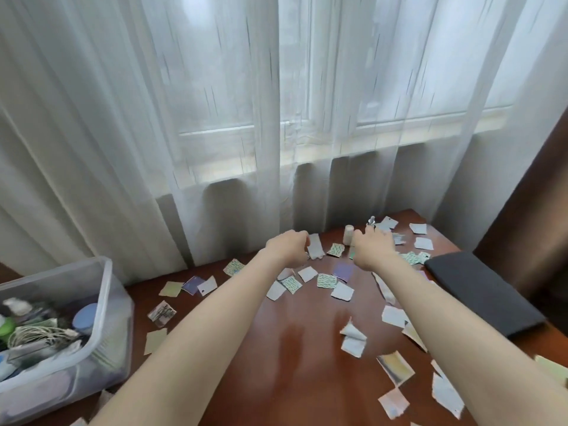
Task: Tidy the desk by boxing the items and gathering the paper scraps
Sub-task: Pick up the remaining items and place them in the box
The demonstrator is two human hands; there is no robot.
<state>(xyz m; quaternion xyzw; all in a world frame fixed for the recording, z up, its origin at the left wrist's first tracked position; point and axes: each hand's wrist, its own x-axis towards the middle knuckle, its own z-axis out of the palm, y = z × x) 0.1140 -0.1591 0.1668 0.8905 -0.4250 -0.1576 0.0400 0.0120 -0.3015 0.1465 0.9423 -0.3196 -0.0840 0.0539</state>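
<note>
Several torn paper scraps point(342, 291) lie scattered over the reddish-brown desk point(295, 348). Both my arms stretch toward the far edge by the curtain. My left hand point(289, 249) is closed on a pale grey paper scrap point(315, 250) that hangs from its fingers. My right hand point(373, 249) reaches with spread fingers next to a small pale bottle point(349, 237); it is blurred and seems to hold nothing. A small silvery item point(372, 220) stands behind it. A clear plastic box point(104, 305) with several items inside stands at the desk's left.
A black flat pad or laptop point(479, 290) lies at the right edge of the desk. White sheer curtains point(246, 133) hang right behind the desk's far edge. A dark wooden panel point(534, 192) rises at the right.
</note>
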